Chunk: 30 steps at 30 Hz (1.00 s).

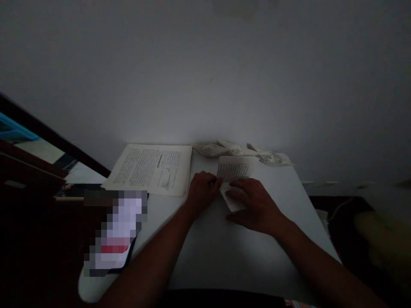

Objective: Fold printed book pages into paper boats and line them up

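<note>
Fingers of the left hand (203,191) curl at the left edge of the sheet (235,170) on the bench (205,244), grip unclear; those of the right hand (257,206) lie half spread over its right part, perhaps to steady it. Left of the sheet rest the phone (120,231) and the pages (144,169); folded papers (210,149) behind it limit the room.

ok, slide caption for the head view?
Left hand and right hand touching a printed sheet over a white table, folded papers behind it, page stack to the left.
</note>
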{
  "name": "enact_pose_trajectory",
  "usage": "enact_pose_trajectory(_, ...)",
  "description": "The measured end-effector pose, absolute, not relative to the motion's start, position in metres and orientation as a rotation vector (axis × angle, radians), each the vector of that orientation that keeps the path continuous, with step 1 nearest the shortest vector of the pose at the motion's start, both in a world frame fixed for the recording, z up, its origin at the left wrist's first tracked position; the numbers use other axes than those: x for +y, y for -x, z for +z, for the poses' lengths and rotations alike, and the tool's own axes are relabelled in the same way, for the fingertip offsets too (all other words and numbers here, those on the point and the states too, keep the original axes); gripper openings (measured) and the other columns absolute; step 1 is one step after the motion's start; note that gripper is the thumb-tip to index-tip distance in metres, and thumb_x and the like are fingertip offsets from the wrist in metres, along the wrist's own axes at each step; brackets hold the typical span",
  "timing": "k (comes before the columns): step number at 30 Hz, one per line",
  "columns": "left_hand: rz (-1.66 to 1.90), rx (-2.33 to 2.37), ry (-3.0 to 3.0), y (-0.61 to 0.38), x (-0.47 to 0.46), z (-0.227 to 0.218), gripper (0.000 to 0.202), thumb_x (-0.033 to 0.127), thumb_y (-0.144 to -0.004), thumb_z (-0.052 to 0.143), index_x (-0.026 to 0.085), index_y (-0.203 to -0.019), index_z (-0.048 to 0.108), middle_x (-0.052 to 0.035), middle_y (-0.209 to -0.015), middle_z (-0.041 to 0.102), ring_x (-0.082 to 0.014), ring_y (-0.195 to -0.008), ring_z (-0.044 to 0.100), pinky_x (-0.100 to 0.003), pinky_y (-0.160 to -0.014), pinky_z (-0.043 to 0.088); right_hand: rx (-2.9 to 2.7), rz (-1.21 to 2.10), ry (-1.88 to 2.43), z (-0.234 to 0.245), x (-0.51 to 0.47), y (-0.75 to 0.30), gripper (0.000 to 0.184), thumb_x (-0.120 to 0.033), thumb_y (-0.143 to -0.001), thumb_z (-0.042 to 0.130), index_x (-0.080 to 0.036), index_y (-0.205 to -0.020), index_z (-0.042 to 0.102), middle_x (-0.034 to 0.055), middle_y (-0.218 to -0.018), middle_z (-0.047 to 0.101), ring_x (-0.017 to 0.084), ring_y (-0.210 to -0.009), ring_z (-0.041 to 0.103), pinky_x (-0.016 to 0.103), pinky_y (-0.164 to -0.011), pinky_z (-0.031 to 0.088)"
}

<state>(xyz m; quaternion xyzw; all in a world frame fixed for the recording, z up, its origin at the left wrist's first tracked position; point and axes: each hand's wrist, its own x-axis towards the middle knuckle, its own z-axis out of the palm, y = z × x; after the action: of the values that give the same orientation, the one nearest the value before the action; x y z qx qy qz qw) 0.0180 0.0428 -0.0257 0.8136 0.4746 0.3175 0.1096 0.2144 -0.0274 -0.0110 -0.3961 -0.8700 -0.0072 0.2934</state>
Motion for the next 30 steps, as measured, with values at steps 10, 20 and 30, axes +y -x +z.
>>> enact_pose_trajectory(10, 0.789, 1.513, -2.459, -0.011, 0.038, -0.016, 0.036, 0.039, -0.085, 0.056, 0.016, -0.061, 0.070, -0.0066, -0.059, 0.068, -0.0176, -0.061, 0.061, -0.032, -0.067, 0.042, -2.401, -0.005, 1.097, -0.024, -0.025, -0.215, 0.017, -0.018, -0.076, 0.064, -0.020, -0.092, 0.070, 0.0150, -0.122, 0.063, 0.030, -0.116, 0.056, 0.047, -0.091, 0.049)
enact_pose_trajectory(20, 0.409, 1.313, -2.563, -0.004, 0.026, -0.010, 0.028, 0.029, -0.080, 0.057, 0.024, -0.102, 0.072, -0.0067, -0.072, 0.073, -0.0236, -0.070, 0.068, -0.034, -0.067, 0.050, -2.379, 0.039, 1.132, -0.024, -0.023, -0.213, 0.016, -0.022, -0.080, 0.063, -0.020, -0.095, 0.071, 0.0139, -0.119, 0.065, 0.029, -0.113, 0.058, 0.047, -0.090, 0.049)
enact_pose_trajectory(30, 0.312, 1.318, -2.606, -0.003, 0.027, -0.008, 0.032, 0.040, -0.079, 0.058, 0.023, -0.104, 0.071, -0.0119, -0.087, 0.074, -0.0298, -0.079, 0.069, -0.039, -0.070, 0.050, -2.258, 0.142, 1.164, -0.024, -0.022, -0.221, 0.014, -0.023, -0.089, 0.055, -0.020, -0.092, 0.068, 0.0093, -0.104, 0.070, 0.023, -0.096, 0.064, 0.042, -0.085, 0.052)
